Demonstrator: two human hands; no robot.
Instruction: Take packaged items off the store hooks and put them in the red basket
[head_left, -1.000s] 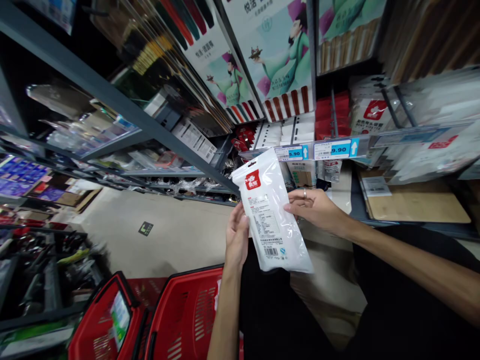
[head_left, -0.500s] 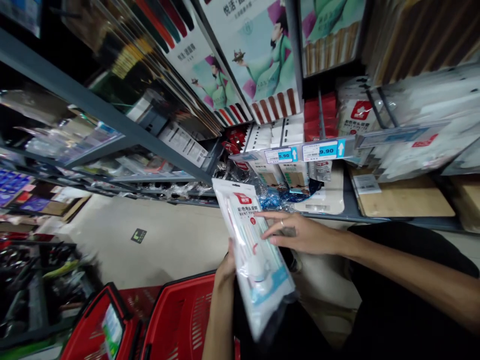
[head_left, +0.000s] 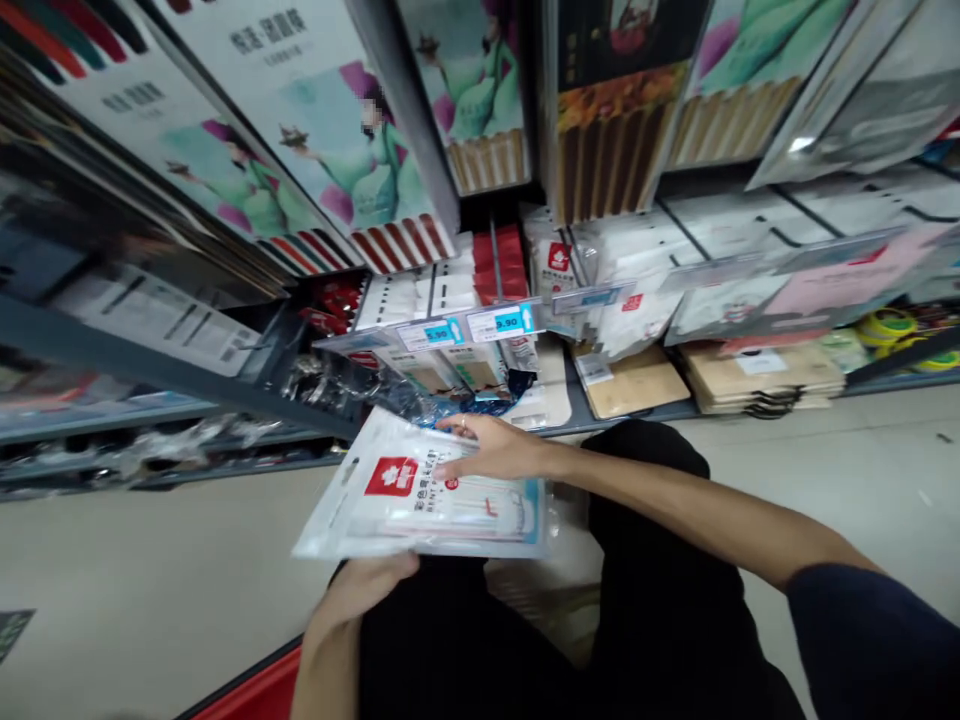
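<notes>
A clear and white plastic pack of bendy straws lies sideways above my lap, its red logo toward the left. My left hand supports its near edge from below, and the fingers under the pack are hidden. At the far edge, my right hand grips the pack, with the thumb on its printed front. A ring shows on one of the right fingers.
Boxed chopsticks stand on the shelf ahead. Packs hang on hooks beneath, behind price tags. Wooden cutting boards lie on the bottom shelf. Part of a red shopping basket shows at the lower left.
The pack has turned from nearly upright to lying sideways. My right hand has gone from touching its front to gripping its far edge. The view has swung to the right.
</notes>
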